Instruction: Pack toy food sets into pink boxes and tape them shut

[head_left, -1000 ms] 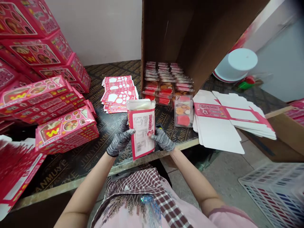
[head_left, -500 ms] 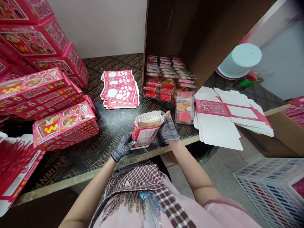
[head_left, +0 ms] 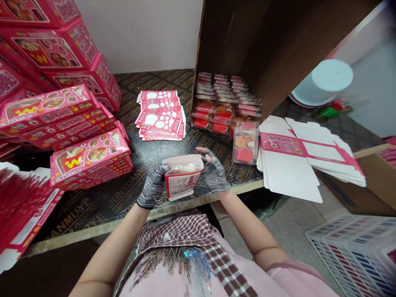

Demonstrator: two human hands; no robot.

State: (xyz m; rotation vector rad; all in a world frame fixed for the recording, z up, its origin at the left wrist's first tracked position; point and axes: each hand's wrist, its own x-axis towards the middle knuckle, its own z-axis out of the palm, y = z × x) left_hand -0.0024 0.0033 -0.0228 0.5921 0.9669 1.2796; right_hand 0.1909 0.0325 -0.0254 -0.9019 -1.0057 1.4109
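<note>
A small pink-and-white carton (head_left: 183, 184), upright with its top flap raised, is held over the table's front edge. Clear plastic packaging (head_left: 184, 167) shows in its mouth. My left hand (head_left: 152, 186), in a grey fingerless glove, grips the carton's left side. At the right side is my gloved right hand (head_left: 215, 175), its thumb and fingers spread apart beside the upper corner; whether the fingers touch the carton I cannot tell. Beyond that hand lies a clear pack of red and orange pieces (head_left: 245, 142).
Stacked pink boxes (head_left: 89, 161) stand at the left. Printed cards (head_left: 161, 117) lie in a fanned pile behind my hands. A large brown carton (head_left: 278, 45) holds rows of clear packs (head_left: 221, 117). Flat unfolded cartons (head_left: 289, 165) overhang the table edge at right, near a white bucket (head_left: 331, 76).
The carton has come slightly lower and more upright, with the plastic packaging sitting deeper in it. My left hand has shifted up its left side; my right fingers have spread away from the packaging.
</note>
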